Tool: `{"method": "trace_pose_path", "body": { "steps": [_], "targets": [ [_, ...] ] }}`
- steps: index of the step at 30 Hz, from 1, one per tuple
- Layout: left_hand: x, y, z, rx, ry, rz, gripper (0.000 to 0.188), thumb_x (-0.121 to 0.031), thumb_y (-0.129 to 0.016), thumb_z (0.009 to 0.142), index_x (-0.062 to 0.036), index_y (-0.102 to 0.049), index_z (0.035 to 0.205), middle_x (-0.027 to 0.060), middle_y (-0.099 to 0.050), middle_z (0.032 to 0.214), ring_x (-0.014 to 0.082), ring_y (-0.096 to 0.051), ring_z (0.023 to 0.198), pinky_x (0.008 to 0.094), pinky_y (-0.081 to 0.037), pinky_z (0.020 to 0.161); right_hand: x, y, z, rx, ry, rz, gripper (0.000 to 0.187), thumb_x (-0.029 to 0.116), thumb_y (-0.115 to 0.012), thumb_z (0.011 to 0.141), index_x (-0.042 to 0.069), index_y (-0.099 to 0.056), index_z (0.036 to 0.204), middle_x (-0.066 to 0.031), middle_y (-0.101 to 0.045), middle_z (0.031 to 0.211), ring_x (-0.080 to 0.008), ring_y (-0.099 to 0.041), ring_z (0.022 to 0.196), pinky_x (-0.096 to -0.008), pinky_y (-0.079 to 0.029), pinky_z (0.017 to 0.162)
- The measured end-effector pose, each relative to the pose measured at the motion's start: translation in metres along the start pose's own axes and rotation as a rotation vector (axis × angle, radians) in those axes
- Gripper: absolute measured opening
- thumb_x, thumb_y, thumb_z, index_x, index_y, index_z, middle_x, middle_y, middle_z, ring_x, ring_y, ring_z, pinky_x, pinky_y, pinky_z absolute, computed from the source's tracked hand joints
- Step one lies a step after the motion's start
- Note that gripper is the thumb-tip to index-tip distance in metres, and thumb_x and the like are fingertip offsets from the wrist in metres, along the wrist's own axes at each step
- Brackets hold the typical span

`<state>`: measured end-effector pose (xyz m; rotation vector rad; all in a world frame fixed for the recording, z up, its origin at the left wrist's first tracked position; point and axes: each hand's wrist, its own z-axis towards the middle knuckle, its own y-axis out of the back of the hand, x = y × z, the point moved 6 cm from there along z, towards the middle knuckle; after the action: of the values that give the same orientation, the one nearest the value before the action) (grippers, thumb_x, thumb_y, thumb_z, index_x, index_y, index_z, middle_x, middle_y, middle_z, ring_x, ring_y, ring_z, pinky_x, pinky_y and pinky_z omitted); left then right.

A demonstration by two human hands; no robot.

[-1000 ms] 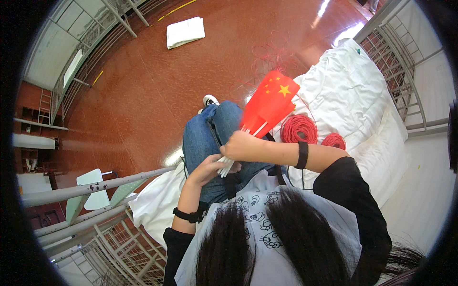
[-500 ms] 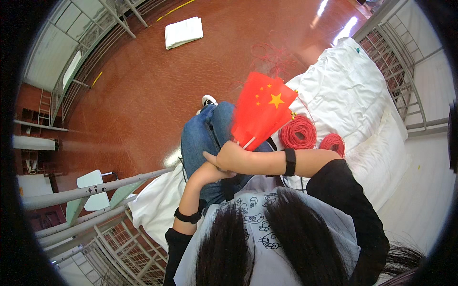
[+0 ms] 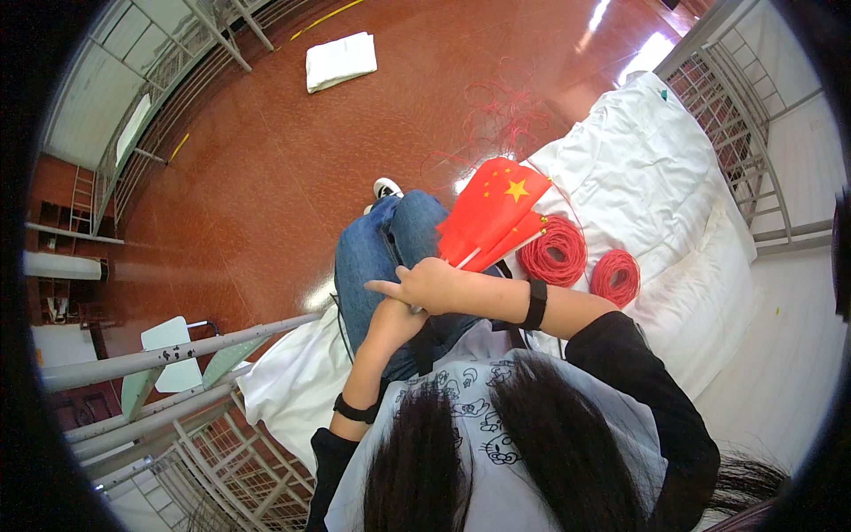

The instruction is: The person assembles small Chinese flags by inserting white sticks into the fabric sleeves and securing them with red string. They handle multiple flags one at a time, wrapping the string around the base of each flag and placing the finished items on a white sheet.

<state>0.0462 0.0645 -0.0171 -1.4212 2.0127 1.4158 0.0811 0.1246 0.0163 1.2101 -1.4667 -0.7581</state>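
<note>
A bunch of red hand flags [image 3: 490, 208] with yellow stars fans out above my lap, sticks pointing down towards me. My right hand [image 3: 432, 288] is closed around their pale sticks, with a finger stretched out to the left. Just below it, my left hand [image 3: 396, 326] is closed at the lower stick ends; its fingertips are partly hidden under the right hand. Beside the flags, on the white bedding, lie a larger coil of red string [image 3: 574, 253] and a smaller red coil [image 3: 614, 277].
Loose red string [image 3: 505, 115] lies tangled on the red-brown floor beyond the flags. White bedding [image 3: 634, 168] spreads to my right. A folded white cloth [image 3: 341, 62] rests on the floor ahead. Metal bed rails [image 3: 191, 355] stand at the left, near a pale chair [image 3: 171, 350].
The flags have dropped slightly towards me and fanned apart, showing more of the lower ones. My right hand has shifted a little left, and one finger now sticks out.
</note>
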Motion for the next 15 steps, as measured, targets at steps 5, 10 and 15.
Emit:
{"method": "trace_pose_path", "body": {
  "steps": [5,10,15],
  "targets": [
    [0.013,-0.010,0.002,0.021,-0.012,0.027,0.035,-0.015,-0.064,0.078,-0.0021,-0.058,0.109,0.0222,-0.063,0.103,0.0375,-0.060,0.097,0.0434,-0.048,0.079,0.001,-0.006,-0.003,-0.015,0.018,-0.001,0.078,0.014,-0.067,0.072,0.019,-0.032,0.141,-0.0125,-0.061,0.086,-0.0260,-0.064,0.065,-0.0382,-0.049,0.056],
    [0.010,-0.005,0.000,-0.127,-0.156,0.055,0.028,-0.023,-0.061,0.080,-0.0023,-0.062,0.098,0.0235,-0.064,0.088,0.0394,-0.062,0.082,0.0449,-0.049,0.070,0.008,0.023,-0.023,-0.153,0.099,0.010,0.054,0.018,-0.066,0.075,0.011,-0.051,0.126,-0.0150,-0.061,0.106,-0.0295,-0.057,0.105,-0.0453,-0.040,0.093],
    [0.017,0.005,-0.009,-0.175,-0.103,-0.014,0.028,-0.024,-0.063,0.081,-0.0035,-0.065,0.099,0.0230,-0.064,0.082,0.0387,-0.062,0.078,0.0432,-0.049,0.068,-0.044,0.105,-0.088,-0.707,0.103,0.348,0.039,0.018,-0.061,0.083,0.007,-0.056,0.120,-0.0181,-0.053,0.125,-0.0319,-0.040,0.128,-0.0462,-0.029,0.107]
  ]
}}
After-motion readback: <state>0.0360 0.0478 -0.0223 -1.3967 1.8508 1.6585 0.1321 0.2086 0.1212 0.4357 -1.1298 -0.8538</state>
